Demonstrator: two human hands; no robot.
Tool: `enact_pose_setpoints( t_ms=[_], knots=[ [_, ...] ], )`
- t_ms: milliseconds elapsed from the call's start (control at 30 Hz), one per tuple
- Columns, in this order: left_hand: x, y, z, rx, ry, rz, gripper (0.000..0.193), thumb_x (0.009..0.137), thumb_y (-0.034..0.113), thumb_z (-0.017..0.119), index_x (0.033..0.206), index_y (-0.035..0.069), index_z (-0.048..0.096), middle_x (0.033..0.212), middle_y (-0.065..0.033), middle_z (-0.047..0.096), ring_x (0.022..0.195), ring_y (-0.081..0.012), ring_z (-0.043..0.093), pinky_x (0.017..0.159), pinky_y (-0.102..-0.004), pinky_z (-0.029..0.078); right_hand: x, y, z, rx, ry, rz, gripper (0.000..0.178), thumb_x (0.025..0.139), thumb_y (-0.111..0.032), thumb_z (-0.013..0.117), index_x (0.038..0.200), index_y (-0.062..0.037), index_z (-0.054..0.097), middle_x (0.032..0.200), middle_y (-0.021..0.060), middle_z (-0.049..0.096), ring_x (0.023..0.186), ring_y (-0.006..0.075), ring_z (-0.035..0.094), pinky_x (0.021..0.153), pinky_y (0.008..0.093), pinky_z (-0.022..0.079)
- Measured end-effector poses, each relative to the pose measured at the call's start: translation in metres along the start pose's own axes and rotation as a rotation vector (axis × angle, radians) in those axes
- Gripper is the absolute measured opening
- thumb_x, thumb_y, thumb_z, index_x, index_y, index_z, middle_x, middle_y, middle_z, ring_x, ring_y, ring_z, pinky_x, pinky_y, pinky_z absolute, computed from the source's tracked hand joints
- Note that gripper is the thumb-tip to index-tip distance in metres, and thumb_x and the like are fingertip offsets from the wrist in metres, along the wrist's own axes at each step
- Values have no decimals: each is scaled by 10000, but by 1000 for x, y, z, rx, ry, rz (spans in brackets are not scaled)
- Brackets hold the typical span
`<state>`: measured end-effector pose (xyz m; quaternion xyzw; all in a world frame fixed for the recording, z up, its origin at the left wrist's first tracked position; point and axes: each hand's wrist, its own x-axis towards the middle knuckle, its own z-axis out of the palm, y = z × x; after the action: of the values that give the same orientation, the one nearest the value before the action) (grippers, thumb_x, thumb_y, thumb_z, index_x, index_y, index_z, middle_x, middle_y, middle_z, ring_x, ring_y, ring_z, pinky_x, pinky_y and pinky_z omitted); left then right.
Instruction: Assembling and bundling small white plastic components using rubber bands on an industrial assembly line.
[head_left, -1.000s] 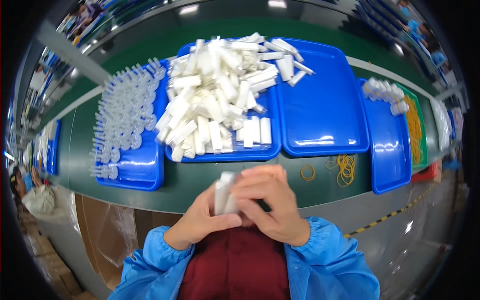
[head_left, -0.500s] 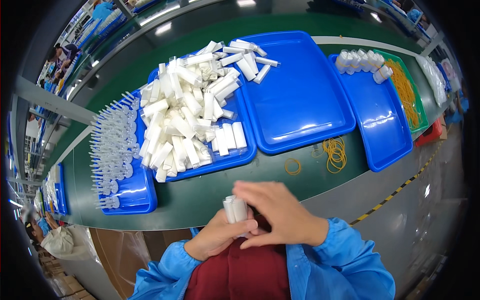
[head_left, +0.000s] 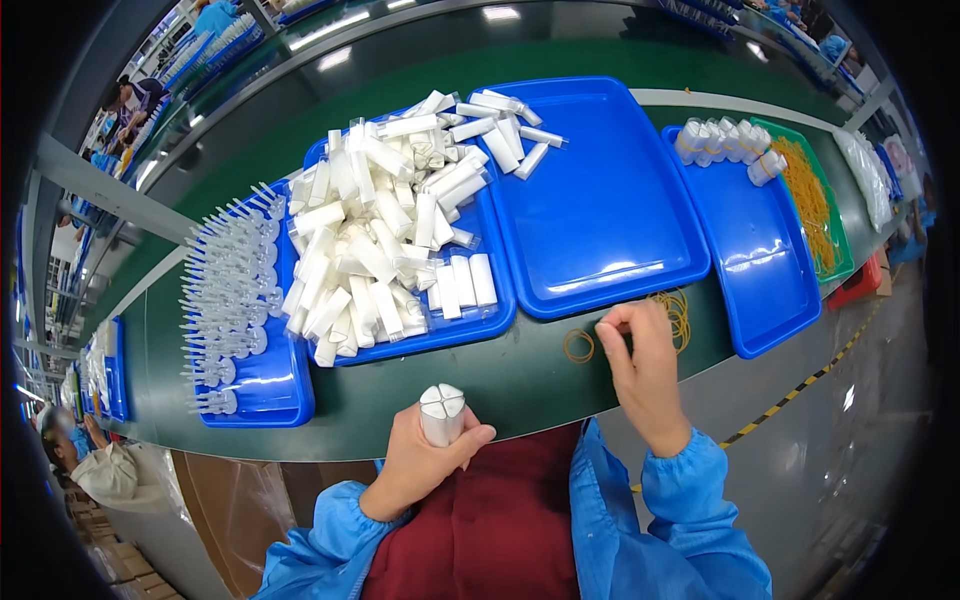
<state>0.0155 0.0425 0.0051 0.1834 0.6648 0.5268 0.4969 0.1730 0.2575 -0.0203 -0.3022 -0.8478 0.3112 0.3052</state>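
My left hand (head_left: pixel 422 462) is wrapped round an upright bundle of several white rolls (head_left: pixel 441 425) in clear sleeves, near the table's front edge. Their rounded-wedge ends point up and sit together in a circle. To the right, my right hand (head_left: pixel 648 375) hovers by a small pile of yellow rubber bands (head_left: pixel 683 322), partly covering it. Its thumb and fingers are drawn together; whether a band is between them I cannot make out. One loose rubber band (head_left: pixel 566 349) lies on the green table just left of that hand.
A blue tray heaped with white sleeved rolls (head_left: pixel 375 262) stands left of a mostly bare blue tray (head_left: pixel 600 200). Far left, another tray holds clear plastic stemmed parts (head_left: pixel 235 290). At right, banded bundles (head_left: pixel 715 140) stand in a blue tray beside a green tray of rubber bands (head_left: pixel 805 200).
My right hand has left the bundle and moved right to the loose rubber bands. My left hand has shifted slightly left with the bundle, whose top ends now show.
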Motion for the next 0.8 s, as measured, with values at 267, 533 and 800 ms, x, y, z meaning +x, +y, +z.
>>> enact_pose_setpoints(
  t_ms=[267, 533, 800],
  knots=[
    [-3, -6, 1, -27, 24, 29, 181, 881, 79, 771, 876, 7, 606, 718, -71, 675, 623, -123, 679, 518, -241, 527, 2, 2, 15, -262, -60, -126, 113, 867, -81, 698, 922, -79, 599, 929, 81, 567, 875, 298, 538, 747, 424, 385],
    [0, -9, 4, -74, 127, 153, 232, 854, 22, 785, 1037, -16, 647, 904, -66, 705, 767, -93, 680, 708, -244, 573, -5, -15, 9, 64, -14, -73, 82, 929, -75, 661, 966, -65, 589, 997, 83, 633, 940, 271, 558, 832, 388, 402],
    [9, 8, -1, -218, 165, 332, 174, 873, 72, 783, 966, 20, 645, 967, -64, 731, 930, -114, 668, 821, -308, 551, -19, -88, 41, 706, -200, 27, 169, 924, 25, 633, 1058, -19, 539, 865, 102, 691, 799, 187, 623, 810, 328, 479]
  ],
)
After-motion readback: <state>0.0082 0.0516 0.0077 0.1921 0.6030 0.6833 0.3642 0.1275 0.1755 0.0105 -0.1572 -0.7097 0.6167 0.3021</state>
